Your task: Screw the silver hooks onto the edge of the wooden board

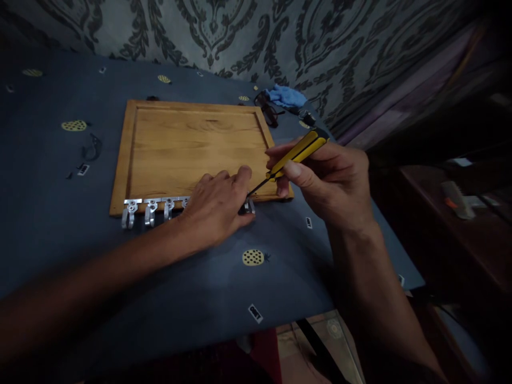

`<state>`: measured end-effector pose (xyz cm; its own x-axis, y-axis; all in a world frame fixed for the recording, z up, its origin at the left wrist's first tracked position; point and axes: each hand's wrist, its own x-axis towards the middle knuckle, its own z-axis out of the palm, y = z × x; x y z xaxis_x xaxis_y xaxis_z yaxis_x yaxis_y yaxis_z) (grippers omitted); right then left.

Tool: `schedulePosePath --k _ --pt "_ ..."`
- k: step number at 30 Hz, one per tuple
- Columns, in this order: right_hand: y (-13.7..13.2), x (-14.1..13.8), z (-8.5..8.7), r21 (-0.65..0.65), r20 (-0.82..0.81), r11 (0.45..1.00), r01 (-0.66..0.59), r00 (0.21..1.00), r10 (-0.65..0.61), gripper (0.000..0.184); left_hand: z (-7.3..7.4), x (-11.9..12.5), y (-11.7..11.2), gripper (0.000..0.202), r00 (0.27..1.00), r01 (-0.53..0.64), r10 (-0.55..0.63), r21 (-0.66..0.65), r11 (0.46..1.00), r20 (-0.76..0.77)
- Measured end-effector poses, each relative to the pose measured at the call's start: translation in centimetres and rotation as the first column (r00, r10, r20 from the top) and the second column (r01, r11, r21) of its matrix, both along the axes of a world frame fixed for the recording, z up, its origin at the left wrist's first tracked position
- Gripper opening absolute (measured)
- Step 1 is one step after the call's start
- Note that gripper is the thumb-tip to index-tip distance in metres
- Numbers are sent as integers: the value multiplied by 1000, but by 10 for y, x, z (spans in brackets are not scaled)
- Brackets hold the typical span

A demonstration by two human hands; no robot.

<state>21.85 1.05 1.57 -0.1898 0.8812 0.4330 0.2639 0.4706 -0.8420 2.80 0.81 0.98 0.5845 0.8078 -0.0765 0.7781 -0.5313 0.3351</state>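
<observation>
A framed wooden board (pixel 192 144) lies flat on the table, with a metal hook rail (pixel 160 201) along its near edge. Several silver hooks hang off the rail toward me. My left hand (pixel 220 205) is closed over the right part of the rail, fingers on the board and thumb at the near side, hiding some hooks. In my right hand (pixel 332 178) is a yellow and black screwdriver (pixel 298 154), gripped by its handle. Its shaft slants down to the left, and the tip meets the rail's right end beside my left fingers; the exact contact is hidden.
The blue table cover (pixel 160 304) has a pineapple print. Dark glasses (pixel 271 113) and a blue cloth (pixel 286 96) lie beyond the board's far right corner. A dark curved strip (pixel 93 147) lies to the left. A patterned wall (pixel 224 37) borders the far side.
</observation>
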Motion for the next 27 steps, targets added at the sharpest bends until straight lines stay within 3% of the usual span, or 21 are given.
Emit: schedulePosePath --k 7,14,22,27 --pt "4 -13 -9 73 -115 989 130 986 -121 28 -2 1 0 54 1000 6 -7 22 1000 12" --pt "0 -31 -16 119 -134 935 334 938 -318 35 0 1 -1 54 1000 11 -11 6 1000 12" --pt "7 -28 -24 178 -171 915 362 927 -334 35 1 1 -2 53 1000 -15 15 8 1000 4" --pt "-4 -31 -18 228 -206 882 413 906 -371 33 0 1 -1 50 1000 -11 11 15 1000 10"
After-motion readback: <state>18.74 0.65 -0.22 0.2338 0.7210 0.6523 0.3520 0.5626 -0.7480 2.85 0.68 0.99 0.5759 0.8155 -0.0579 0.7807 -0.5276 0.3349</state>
